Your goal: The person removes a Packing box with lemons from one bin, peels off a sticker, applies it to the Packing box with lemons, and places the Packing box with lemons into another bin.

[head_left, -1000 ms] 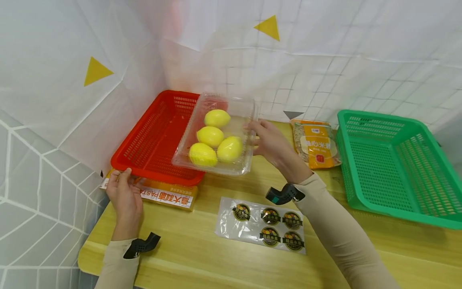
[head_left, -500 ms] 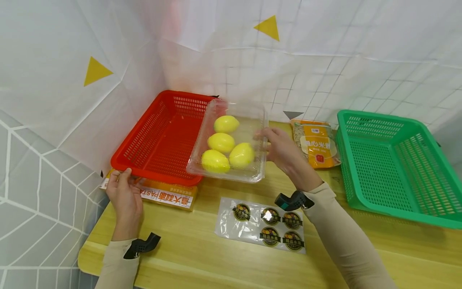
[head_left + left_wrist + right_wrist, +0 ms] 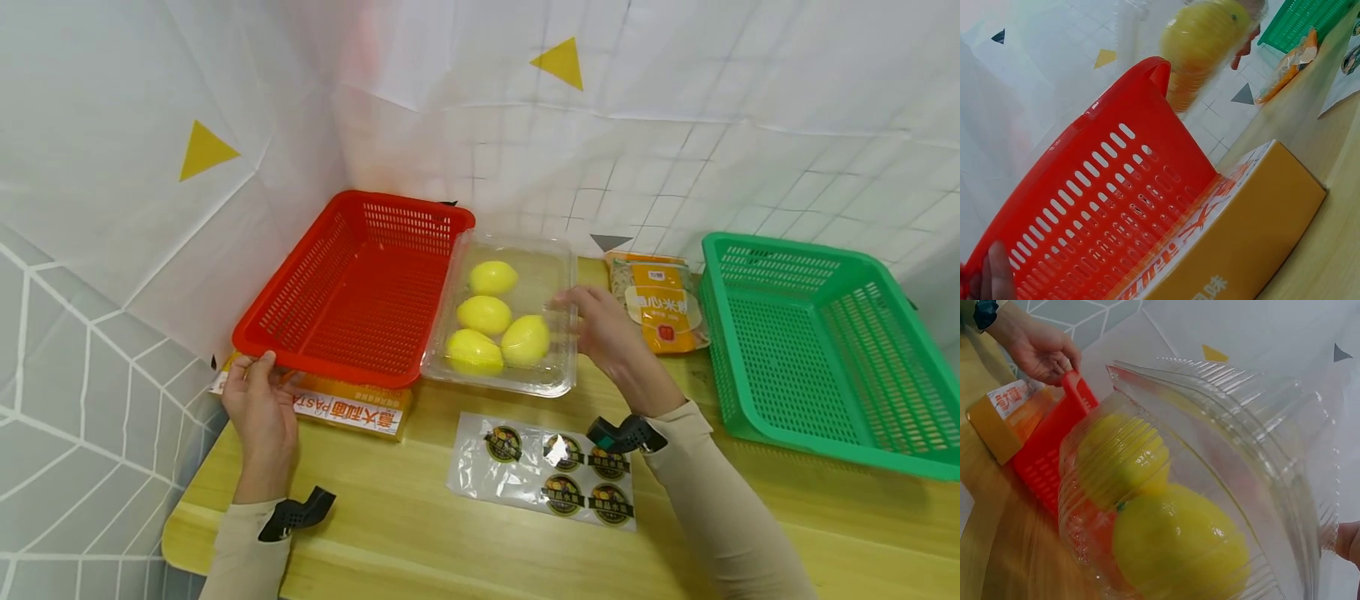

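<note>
My left hand (image 3: 262, 408) pinches the near left corner of the red basket (image 3: 367, 300), thumb over the rim. In the left wrist view only a few of its fingertips (image 3: 999, 269) show, at that rim. A clear plastic clamshell box (image 3: 536, 387) holding several lemons (image 3: 483, 316) is gripped at its right side by my right hand (image 3: 615, 337). The box is just right of the red basket and overlaps its right rim in the head view. Close up in the right wrist view, two lemons (image 3: 1179, 544) show through the ribbed plastic.
A pasta box (image 3: 348, 407) lies against the basket's near side. In front on the wooden table (image 3: 390, 517) is a sheet of round stickers (image 3: 480, 475). An orange food bag (image 3: 663, 308) and a green basket (image 3: 795, 358) stand to the right; white curtains hang behind.
My right hand has carried the lemon box rightward and toward me, from over the red basket to beside it. My left hand has stayed on the basket rim.
</note>
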The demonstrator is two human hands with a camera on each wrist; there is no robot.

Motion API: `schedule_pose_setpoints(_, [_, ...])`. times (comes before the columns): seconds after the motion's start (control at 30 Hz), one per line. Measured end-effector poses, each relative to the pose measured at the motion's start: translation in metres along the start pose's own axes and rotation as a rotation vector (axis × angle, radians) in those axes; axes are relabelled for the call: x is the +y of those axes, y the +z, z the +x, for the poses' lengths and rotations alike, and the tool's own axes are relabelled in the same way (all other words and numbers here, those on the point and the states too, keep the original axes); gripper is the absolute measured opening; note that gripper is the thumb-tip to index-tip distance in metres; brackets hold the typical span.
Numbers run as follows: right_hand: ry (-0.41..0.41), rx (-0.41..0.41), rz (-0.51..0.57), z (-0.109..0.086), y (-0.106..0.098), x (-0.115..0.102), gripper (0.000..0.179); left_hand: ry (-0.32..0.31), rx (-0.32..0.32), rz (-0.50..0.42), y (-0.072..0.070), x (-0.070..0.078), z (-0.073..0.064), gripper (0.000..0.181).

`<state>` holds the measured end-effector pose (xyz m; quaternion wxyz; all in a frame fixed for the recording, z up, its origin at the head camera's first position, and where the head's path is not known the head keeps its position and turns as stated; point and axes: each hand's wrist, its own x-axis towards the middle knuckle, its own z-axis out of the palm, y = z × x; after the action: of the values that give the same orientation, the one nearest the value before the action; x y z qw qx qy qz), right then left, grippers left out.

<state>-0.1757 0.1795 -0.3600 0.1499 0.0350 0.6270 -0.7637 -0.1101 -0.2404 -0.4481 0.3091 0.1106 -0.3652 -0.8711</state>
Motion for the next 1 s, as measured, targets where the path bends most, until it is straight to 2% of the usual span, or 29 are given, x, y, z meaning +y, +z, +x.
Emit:
schedule_pose_setpoints(0.33, [0.049,0.076,0.036,-0.001,-0.023,0.023,0.023,0.004,0.013,0.059,0.0,0.001,-0.002,0.014])
schedule_pose_setpoints(0.5, [0.047,0.079,0.032,0.0,-0.033,0.033,0.022,0.001,0.017,0.056,0.001,0.0,-0.003,0.013])
schedule_pose_setpoints(0.73, [0.044,0.075,0.037,0.0,-0.041,0.042,0.026,-0.019,0.011,0.004,0.001,0.002,-0.005,0.016])
schedule_pose_setpoints(0.87, [0.044,0.078,0.032,0.001,-0.044,0.044,0.033,-0.032,0.009,-0.036,0.001,0.003,-0.005,0.011])
schedule_pose_setpoints(1.0, [0.045,0.079,0.039,0.001,-0.047,0.047,0.041,-0.088,0.025,-0.078,0.003,0.005,-0.009,0.005])
